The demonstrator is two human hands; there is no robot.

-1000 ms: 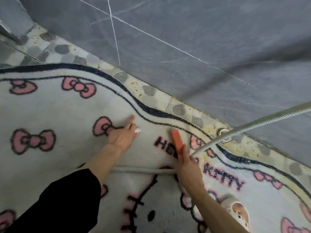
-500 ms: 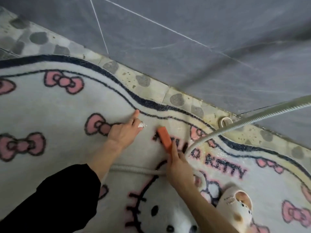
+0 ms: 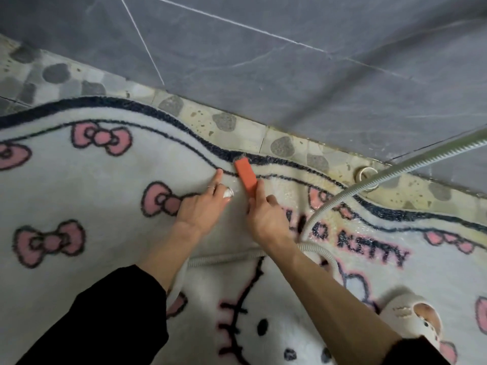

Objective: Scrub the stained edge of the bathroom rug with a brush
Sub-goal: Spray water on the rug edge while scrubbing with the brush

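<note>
Two bare hands work side by side on a white shaggy bathroom rug (image 3: 79, 206) patterned with pink bows and dark outlines. The right hand (image 3: 266, 217) is wrapped round the near end of an orange block-shaped brush (image 3: 245, 175), which points to 11 o'clock. The brush's far end sits on the rug's thick dark border line, where the pile is yellowed. At 9 o'clock of the brush, the left hand (image 3: 203, 209) holds nothing: its index finger lies straight on the pile, the other fingers bent under.

A ribbed grey shower hose (image 3: 395, 172) comes in from 3 o'clock, curves down onto the wet lettering and passes under the right wrist. Beyond the border, at 12 o'clock, runs a strip of pebble-patterned floor tile (image 3: 232, 122), then a dark grey tiled wall (image 3: 290, 61). A cream perforated sandal (image 3: 411, 314) stands on the rug at 5 o'clock. A black sleeve (image 3: 105, 325) covers the left forearm.
</note>
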